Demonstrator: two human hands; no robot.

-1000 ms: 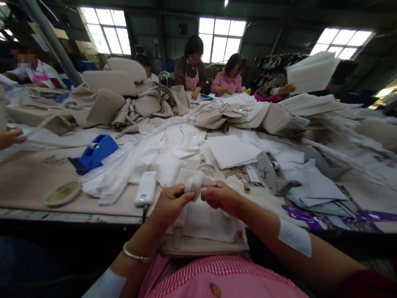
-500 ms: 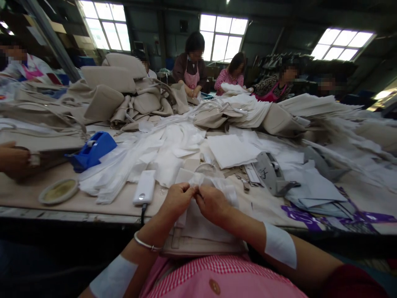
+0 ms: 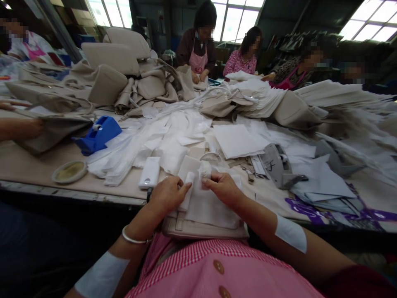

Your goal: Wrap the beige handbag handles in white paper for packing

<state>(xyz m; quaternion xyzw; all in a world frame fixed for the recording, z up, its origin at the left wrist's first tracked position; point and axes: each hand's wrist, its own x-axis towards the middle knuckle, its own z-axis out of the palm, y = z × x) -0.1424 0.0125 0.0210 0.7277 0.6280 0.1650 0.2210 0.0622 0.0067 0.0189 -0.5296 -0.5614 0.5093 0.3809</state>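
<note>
Near the table's front edge lies a beige bag, with white sheet material over it. My right hand pinches a small white wrapped piece above the sheet, thumb and forefinger pressed together. Just to the left, my left hand is closed at a narrow folded white strip, its thumb against the strip's edge. The two hands are apart, with the sheet visible between them. The underside of each grip is hidden.
A blue tape dispenser, a round dish and a white device are on the left. Grey dispensers stand right. Beige bags and white sheets lie beyond. Another person's hand is far left; people stand opposite.
My hands were together at the white material and have now separated, left hand to the left, right hand to the right. The view has shifted, and the other person's hand at left has moved.
</note>
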